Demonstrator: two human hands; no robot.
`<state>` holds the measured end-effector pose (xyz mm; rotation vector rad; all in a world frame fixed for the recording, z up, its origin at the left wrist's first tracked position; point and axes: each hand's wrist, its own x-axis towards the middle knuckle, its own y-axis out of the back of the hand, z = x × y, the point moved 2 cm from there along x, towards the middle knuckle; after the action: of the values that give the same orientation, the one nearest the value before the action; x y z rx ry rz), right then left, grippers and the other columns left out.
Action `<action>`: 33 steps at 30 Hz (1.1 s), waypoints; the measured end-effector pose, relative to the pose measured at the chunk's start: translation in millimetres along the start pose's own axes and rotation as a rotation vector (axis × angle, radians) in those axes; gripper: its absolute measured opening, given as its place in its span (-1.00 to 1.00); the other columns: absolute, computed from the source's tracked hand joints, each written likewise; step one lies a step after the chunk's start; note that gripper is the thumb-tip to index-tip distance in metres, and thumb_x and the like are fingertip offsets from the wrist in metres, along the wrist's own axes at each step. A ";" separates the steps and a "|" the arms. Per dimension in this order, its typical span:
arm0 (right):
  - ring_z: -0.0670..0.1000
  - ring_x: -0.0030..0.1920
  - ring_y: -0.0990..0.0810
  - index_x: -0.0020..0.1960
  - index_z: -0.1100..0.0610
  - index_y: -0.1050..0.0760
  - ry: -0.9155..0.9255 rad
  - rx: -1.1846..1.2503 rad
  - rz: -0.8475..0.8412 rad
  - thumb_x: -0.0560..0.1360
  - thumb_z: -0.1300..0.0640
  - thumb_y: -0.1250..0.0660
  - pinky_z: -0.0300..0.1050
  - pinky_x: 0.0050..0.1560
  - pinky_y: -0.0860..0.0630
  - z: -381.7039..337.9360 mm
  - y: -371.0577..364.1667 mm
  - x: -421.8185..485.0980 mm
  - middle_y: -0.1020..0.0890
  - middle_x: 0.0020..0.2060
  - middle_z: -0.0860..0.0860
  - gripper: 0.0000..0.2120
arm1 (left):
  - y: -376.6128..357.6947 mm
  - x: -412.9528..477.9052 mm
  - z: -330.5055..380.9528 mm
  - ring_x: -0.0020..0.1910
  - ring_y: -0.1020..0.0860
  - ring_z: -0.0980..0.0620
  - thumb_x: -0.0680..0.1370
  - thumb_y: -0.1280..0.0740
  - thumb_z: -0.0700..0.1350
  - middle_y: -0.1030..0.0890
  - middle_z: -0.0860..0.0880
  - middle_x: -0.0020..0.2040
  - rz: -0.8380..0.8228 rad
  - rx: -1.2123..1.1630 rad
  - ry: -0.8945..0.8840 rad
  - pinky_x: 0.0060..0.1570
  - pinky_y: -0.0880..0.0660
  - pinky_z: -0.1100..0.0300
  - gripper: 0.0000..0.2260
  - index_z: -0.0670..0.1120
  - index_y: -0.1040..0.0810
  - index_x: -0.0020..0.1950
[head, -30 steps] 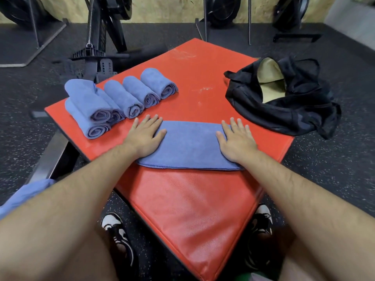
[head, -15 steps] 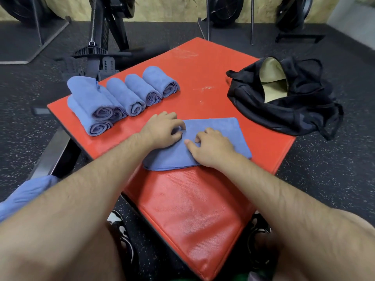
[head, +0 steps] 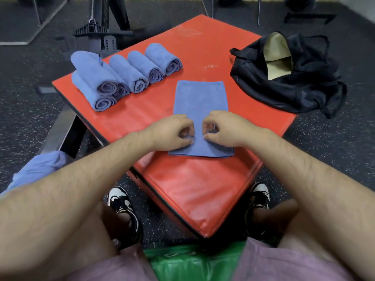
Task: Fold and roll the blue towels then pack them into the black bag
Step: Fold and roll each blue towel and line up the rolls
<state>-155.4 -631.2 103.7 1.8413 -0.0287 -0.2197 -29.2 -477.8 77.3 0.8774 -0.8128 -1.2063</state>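
A folded blue towel [head: 200,98] lies as a long strip on the red padded box [head: 192,189], its length running away from me. My left hand [head: 170,132] and my right hand [head: 225,128] sit side by side on its near end, fingers curled and pinching the cloth. Several rolled blue towels [head: 125,74] lie in a row at the box's far left, one stacked on top of the others. The black bag [head: 294,84] slumps at the right corner with its mouth open and a tan lining showing.
Another loose blue towel [head: 38,169] lies at the left beside the box. Gym machine frames [head: 101,27] stand on the speckled black floor behind. My shoes [head: 121,205] are under the box, and a green pad [head: 192,260] is between my knees.
The towel strip has been turned from lying sideways to pointing away from me. Both hands went from flat at its two ends to pinching together at its near end.
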 end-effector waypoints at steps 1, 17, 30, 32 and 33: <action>0.05 -0.04 -0.55 -0.12 -0.06 -0.52 0.021 0.014 -0.033 0.46 0.01 -0.43 0.03 0.01 -0.50 -4.0 -2.7 -7.1 -0.50 -0.16 -0.09 -0.91 | -2.8 -5.2 2.1 -0.19 -0.45 0.06 0.45 -0.51 -0.06 -0.50 -0.02 -0.12 -0.042 -0.038 -0.027 -0.11 -0.45 0.11 -0.80 -0.09 -0.59 -0.02; 0.00 0.07 -0.45 0.12 -0.01 -0.45 0.093 -0.054 0.078 0.45 -0.24 -0.39 -0.03 0.09 -0.46 -5.1 -25.6 -52.1 -0.53 0.01 -0.09 -0.60 | -3.9 -19.0 10.4 -0.15 -0.53 -0.01 0.41 -0.32 -0.01 -0.55 0.01 -0.12 -0.017 0.119 -0.046 -0.16 -0.41 0.16 -0.78 -0.10 -0.57 -0.04; 0.04 0.01 -0.57 0.12 0.05 -0.52 0.027 0.112 0.083 0.57 0.14 -0.31 -0.14 -0.05 -0.36 15.7 -8.6 -45.8 -0.64 0.01 -0.03 -0.86 | 6.1 -18.6 15.0 -0.20 -0.46 -0.02 0.36 -0.34 0.01 -0.43 0.10 -0.20 -0.014 0.245 -0.028 -0.22 -0.31 0.12 -0.73 -0.06 -0.41 -0.02; 0.05 0.08 -0.56 0.16 0.09 -0.54 0.028 0.107 0.068 0.58 0.16 -0.31 -0.20 0.01 -0.33 21.7 -8.4 -44.5 -0.63 0.06 0.01 -0.83 | 12.2 -20.6 13.1 -0.25 -0.44 -0.05 0.38 -0.26 0.00 -0.44 0.07 -0.23 -0.008 0.261 -0.006 -0.24 -0.32 0.10 -0.78 -0.08 -0.41 -0.05; 0.05 0.11 -0.55 0.18 0.12 -0.56 0.025 0.103 0.056 0.58 0.17 -0.30 -0.22 0.04 -0.33 24.3 -8.9 -43.8 -0.63 0.07 0.03 -0.82 | 13.5 -21.5 11.0 -0.26 -0.42 -0.04 0.41 -0.26 -0.02 -0.45 0.07 -0.23 -0.008 0.242 0.011 -0.24 -0.32 0.10 -0.81 -0.08 -0.42 -0.06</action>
<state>-203.3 -646.0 94.8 1.9429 -0.0750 -0.1584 -36.9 -456.3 92.9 1.0834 -0.9602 -1.1234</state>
